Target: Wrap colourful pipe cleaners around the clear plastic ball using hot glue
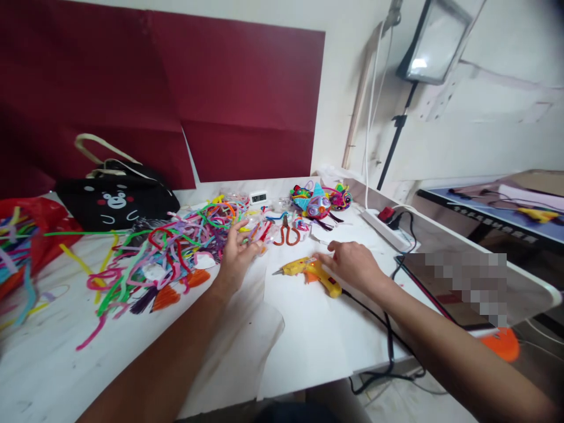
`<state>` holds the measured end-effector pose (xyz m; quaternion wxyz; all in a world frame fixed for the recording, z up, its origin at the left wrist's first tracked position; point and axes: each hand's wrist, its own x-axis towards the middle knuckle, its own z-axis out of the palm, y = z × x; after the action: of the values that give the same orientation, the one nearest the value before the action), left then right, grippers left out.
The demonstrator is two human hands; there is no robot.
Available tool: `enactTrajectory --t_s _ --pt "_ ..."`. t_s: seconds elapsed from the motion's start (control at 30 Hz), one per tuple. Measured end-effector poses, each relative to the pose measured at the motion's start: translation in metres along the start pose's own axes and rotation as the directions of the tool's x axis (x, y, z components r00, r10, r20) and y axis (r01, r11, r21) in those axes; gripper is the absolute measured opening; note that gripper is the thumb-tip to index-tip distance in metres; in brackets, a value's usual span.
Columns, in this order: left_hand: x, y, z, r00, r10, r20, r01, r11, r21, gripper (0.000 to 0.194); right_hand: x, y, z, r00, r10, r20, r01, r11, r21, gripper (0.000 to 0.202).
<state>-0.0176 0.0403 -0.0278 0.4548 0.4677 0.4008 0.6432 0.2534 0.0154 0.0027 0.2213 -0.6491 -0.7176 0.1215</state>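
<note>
One left hand point(236, 257) spread | right hand point(355, 262), grip unclear | room from glue gun point(322, 276) to near edge of paper point(308, 341)

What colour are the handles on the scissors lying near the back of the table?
Orange; the scissors' handles show best in the head view.

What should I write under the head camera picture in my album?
Left hand by colourful pipe cleaners, right hand by the glue gun, scissors lying farther back.
</note>
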Motion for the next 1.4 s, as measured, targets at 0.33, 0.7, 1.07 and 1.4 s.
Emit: enactTrajectory --t_s 0.33,0.7,1.07,1.4 --pt "-0.005 -0.002 0.008 0.978 0.182 0.102 -0.193 0.975 0.109 0.075 0.015 -0.056 0.03 0.993 -0.113 0.018 0.066 0.695 0.716 0.084" --pt "0.008 -0.026 0.0 0.902 0.398 0.166 -0.421 0.895 0.144 0.076 0.016 -0.073 0.043 0.998 -0.042 0.041 -0.027 0.296 0.955 0.075" --pt "0.01 -0.035 -0.002 0.905 0.409 0.119 -0.426 0.876 0.225 0.085 0.011 -0.081 0.044 0.998 0.008 0.067 -0.067 0.24 0.969 0.069" --pt "0.01 -0.034 0.0 0.909 0.405 0.102 -0.417 0.877 0.239 0.086 0.009 -0.083 0.051 0.998 0.027 0.057 -0.061 0.205 0.977 0.061"
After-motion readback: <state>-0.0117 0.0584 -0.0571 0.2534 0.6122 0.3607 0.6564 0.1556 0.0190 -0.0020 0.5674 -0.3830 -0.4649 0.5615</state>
